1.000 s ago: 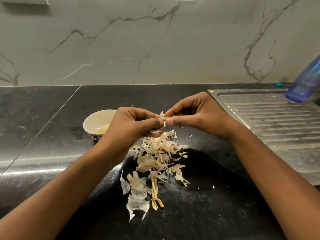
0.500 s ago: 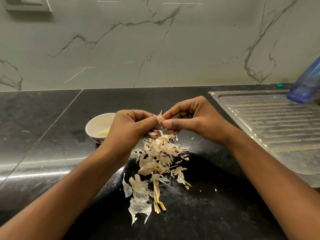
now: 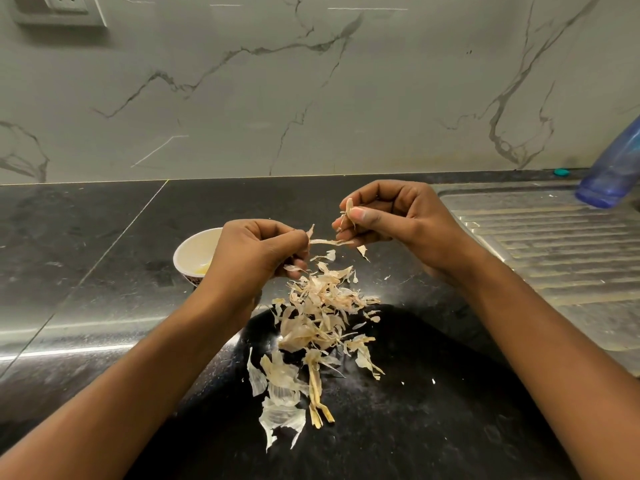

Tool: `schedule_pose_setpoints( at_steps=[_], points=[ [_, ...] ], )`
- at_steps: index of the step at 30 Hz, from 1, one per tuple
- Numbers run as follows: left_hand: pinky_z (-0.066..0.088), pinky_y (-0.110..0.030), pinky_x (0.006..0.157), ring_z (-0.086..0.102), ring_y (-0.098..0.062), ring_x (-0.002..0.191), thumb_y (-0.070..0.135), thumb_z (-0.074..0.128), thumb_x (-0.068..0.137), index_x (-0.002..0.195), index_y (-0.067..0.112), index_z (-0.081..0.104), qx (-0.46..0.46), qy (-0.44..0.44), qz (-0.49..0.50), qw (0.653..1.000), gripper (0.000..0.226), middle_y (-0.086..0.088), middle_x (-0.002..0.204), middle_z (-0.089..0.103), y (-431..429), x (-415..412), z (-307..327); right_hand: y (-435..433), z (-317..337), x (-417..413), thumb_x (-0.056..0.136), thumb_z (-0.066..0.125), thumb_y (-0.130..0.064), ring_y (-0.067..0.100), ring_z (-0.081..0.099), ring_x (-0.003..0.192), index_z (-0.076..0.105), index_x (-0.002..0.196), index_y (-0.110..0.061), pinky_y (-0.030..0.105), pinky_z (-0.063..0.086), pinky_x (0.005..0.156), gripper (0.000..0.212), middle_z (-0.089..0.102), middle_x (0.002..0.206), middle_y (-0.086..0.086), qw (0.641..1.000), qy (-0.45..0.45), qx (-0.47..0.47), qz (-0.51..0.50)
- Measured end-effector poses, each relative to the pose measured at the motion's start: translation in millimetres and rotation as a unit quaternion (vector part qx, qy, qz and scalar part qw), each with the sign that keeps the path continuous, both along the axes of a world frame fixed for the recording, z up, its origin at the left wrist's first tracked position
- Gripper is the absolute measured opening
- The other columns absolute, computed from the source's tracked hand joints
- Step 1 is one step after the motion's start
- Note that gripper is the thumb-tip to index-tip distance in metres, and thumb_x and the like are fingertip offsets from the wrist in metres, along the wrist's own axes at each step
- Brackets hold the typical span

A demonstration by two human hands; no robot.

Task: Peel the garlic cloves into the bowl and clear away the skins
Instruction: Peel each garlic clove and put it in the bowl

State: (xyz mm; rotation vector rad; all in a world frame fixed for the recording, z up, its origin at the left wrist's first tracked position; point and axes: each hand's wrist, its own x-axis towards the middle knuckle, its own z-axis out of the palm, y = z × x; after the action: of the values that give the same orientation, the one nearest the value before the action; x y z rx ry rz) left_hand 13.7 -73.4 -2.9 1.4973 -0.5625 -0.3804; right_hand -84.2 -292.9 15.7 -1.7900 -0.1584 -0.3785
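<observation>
Head camera view: both my hands are raised over the middle of the black table [image 3: 104, 237], slightly apart. My right hand [image 3: 398, 220] pinches a garlic clove [image 3: 349, 206] between thumb and forefinger, with papery skin hanging from it; how much of the clove is bare I cannot tell. My left hand [image 3: 256, 258] has its fingers curled and pinches one end of a strip of skin [image 3: 329, 241], which reaches across to the right hand's fingers. Below them a pile of skins [image 3: 322, 310] spreads toward the table's near edge. The white bowl [image 3: 188, 249] stands left of the middle, partly hidden behind my left hand, with something yellowish inside. A steel drainboard [image 3: 554, 258] takes the right edge, and a blue bottle [image 3: 613, 174] is at its far corner.
</observation>
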Motion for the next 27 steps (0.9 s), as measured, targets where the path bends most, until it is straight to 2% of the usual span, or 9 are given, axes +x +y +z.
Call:
schedule_pose_setpoints(
  at_steps=[3, 6, 8, 13, 19, 27],
  points=[
    [0.059, -0.027, 0.062, 0.067, -0.019, 0.065, -0.002, 0.074, 0.088, 0.079, 0.002, 0.078, 0.011, -0.018, 0.002, 1.000, 0.012, -0.017, 0.077, 0.074, 0, -1, 0, 1, -1, 0, 0.095, 0.074, -0.003, 0.032, 0.078, 0.093, 0.073, 0.115, 0.002, 0.039, 0.065, 0.086, 0.021, 0.080, 0.102, 0.016, 1.000, 0.002, -0.025, -0.009],
    [0.062, -0.028, 0.067, 0.071, -0.020, 0.071, -0.001, 0.076, 0.087, 0.087, 0.002, 0.080, 0.005, -0.019, -0.009, 1.000, 0.006, -0.018, 0.084, 0.077, 0, -4, 1, 4, -3, 0, 0.090, 0.080, -0.005, 0.023, 0.078, 0.089, 0.077, 0.112, 0.000, 0.027, 0.063, 0.081, 0.022, 0.080, 0.099, 0.010, 0.996, 0.008, -0.084, -0.011],
    [0.063, -0.028, 0.068, 0.072, -0.024, 0.076, 0.001, 0.076, 0.088, 0.090, 0.001, 0.080, -0.005, -0.009, -0.028, 1.000, 0.005, -0.020, 0.087, 0.078, 0, -5, 2, 6, -3, -1, 0.089, 0.082, -0.005, 0.021, 0.077, 0.089, 0.078, 0.111, -0.001, 0.025, 0.062, 0.080, 0.022, 0.080, 0.098, 0.009, 0.995, 0.013, -0.101, -0.001],
    [0.062, -0.024, 0.068, 0.075, -0.027, 0.081, 0.004, 0.077, 0.087, 0.093, 0.000, 0.080, -0.009, -0.007, -0.044, 0.999, 0.008, -0.020, 0.091, 0.079, 0, -8, 4, 8, -3, 0, 0.088, 0.083, -0.006, 0.024, 0.079, 0.086, 0.079, 0.108, 0.000, 0.027, 0.063, 0.078, 0.021, 0.081, 0.096, 0.009, 0.994, 0.003, -0.110, -0.008],
    [0.063, -0.028, 0.071, 0.077, -0.030, 0.087, 0.008, 0.080, 0.084, 0.095, 0.001, 0.080, -0.014, -0.016, -0.030, 0.999, 0.013, -0.017, 0.092, 0.080, -2, -8, 0, 16, -10, 5, 0.085, 0.085, -0.005, 0.027, 0.080, 0.081, 0.080, 0.105, 0.001, 0.029, 0.065, 0.072, 0.021, 0.082, 0.091, 0.010, 0.996, -0.015, -0.085, -0.031],
    [0.063, -0.029, 0.069, 0.074, -0.027, 0.077, 0.004, 0.077, 0.088, 0.091, 0.004, 0.080, -0.031, -0.052, -0.011, 0.998, 0.005, -0.017, 0.086, 0.079, -2, -9, -5, 20, -11, 5, 0.084, 0.084, -0.001, 0.033, 0.080, 0.083, 0.079, 0.105, 0.003, 0.041, 0.068, 0.075, 0.022, 0.082, 0.094, 0.014, 0.998, -0.008, -0.050, -0.024]
  ],
)
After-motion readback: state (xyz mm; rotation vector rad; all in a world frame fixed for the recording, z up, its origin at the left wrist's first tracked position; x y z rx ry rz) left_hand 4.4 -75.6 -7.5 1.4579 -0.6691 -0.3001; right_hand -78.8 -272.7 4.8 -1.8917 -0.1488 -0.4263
